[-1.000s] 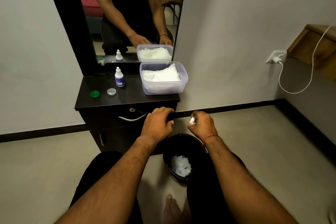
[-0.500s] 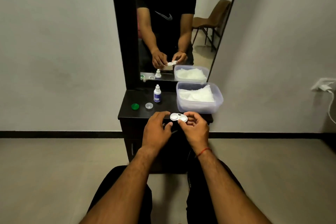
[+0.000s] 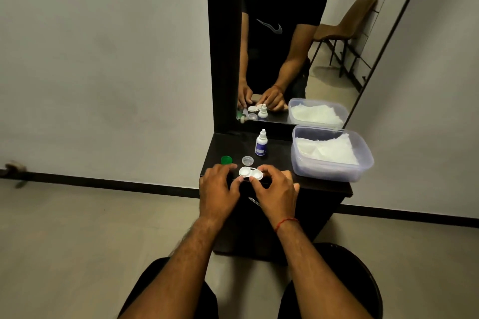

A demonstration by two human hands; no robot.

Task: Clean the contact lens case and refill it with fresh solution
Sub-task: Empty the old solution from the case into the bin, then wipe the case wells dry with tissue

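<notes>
A white two-well contact lens case [image 3: 250, 173] with both wells uncovered sits at the front edge of the dark dresser top [image 3: 282, 163]. My left hand [image 3: 219, 189] pinches its left end and my right hand [image 3: 275, 190] pinches its right end. Just behind the case lie a clear cap [image 3: 247, 160] and a green cap [image 3: 226, 160]. A small white solution bottle [image 3: 261, 143] with a blue label stands upright farther back, near the mirror.
A clear plastic tub of white tissues [image 3: 330, 154] fills the right side of the dresser top. The mirror [image 3: 293, 39] rises behind. A black bin [image 3: 363, 282] stands on the floor by my right leg. Black baseboard runs along the walls.
One second ago my hands hovered over the bin on the floor, the right one holding something white. They have risen to the dresser, and both now hold the lens case at its front edge.
</notes>
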